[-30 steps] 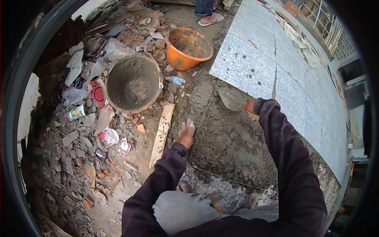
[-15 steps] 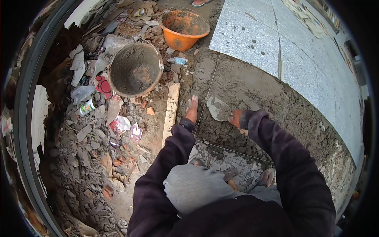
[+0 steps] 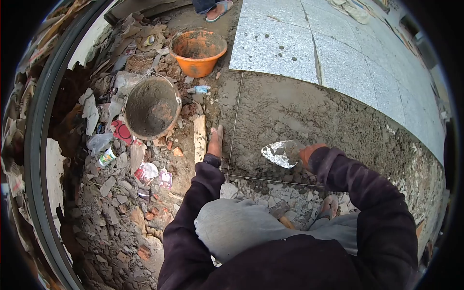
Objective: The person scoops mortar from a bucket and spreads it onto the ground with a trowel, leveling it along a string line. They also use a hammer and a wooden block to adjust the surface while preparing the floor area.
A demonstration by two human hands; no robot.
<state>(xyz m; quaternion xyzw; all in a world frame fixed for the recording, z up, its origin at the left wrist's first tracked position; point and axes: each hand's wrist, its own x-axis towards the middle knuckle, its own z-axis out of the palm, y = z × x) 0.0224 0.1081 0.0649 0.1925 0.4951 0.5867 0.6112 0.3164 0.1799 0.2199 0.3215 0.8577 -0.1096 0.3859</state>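
Observation:
My right hand (image 3: pixel 311 154) is closed round the handle of a trowel (image 3: pixel 281 153), whose pale, shiny blade points left over the wet mortar (image 3: pixel 290 108). My left hand (image 3: pixel 215 141) rests on the ground with its fingers stretched forward, holding nothing. It lies between a wooden plank (image 3: pixel 199 140) on its left and a taut string (image 3: pixel 235 116) on its right. The string meets another one that runs across the near edge of the mortar.
Speckled tiles (image 3: pixel 275 46) cover the far right. An orange tub (image 3: pixel 198 55) and a mortar-coated bucket (image 3: pixel 152 107) stand at upper left amid rubble (image 3: pixel 116 193). Another person's sandalled foot (image 3: pixel 220 11) shows at the top. A wooden handle (image 3: pixel 286 222) lies near my legs.
The view has shifted. The trowel has turned, its blade now shiny and pointing left. More of the other person's foot and leg shows. My left hand stays beside the plank.

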